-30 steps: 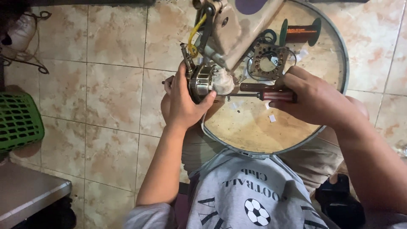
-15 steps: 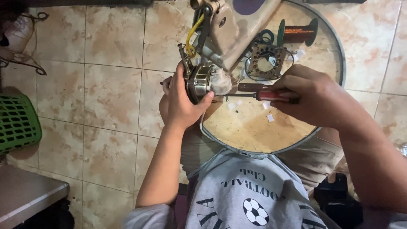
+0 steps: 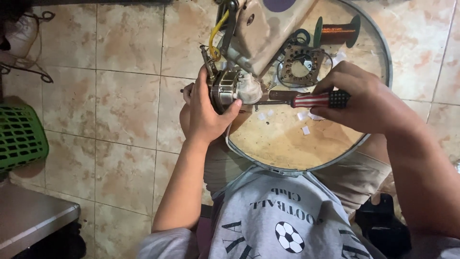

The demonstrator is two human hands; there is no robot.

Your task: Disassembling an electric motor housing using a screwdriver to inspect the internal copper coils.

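My left hand [image 3: 205, 114] grips a small silvery round motor part [image 3: 225, 89] at the left rim of a round wooden tabletop [image 3: 287, 144]. My right hand [image 3: 369, 98] holds a screwdriver [image 3: 311, 99] with a red, white and black handle, lying level; its shaft points left into the motor part. A beige machine housing [image 3: 261, 36] with a yellow wire [image 3: 215, 33] stands just behind the motor. A ring-shaped stator plate [image 3: 302, 64] lies beside a spool of copper wire [image 3: 338, 31] at the far side of the table.
Small white scraps [image 3: 305, 129] lie on the tabletop near the screwdriver. A green plastic basket [image 3: 19, 136] stands on the tiled floor at the left. A grey metal surface [image 3: 28, 218] shows at the lower left. A dark object [image 3: 381, 225] sits by my right knee.
The right hand has slid back along the screwdriver handle, so more of the striped grip shows. The left hand keeps its hold on the motor part.
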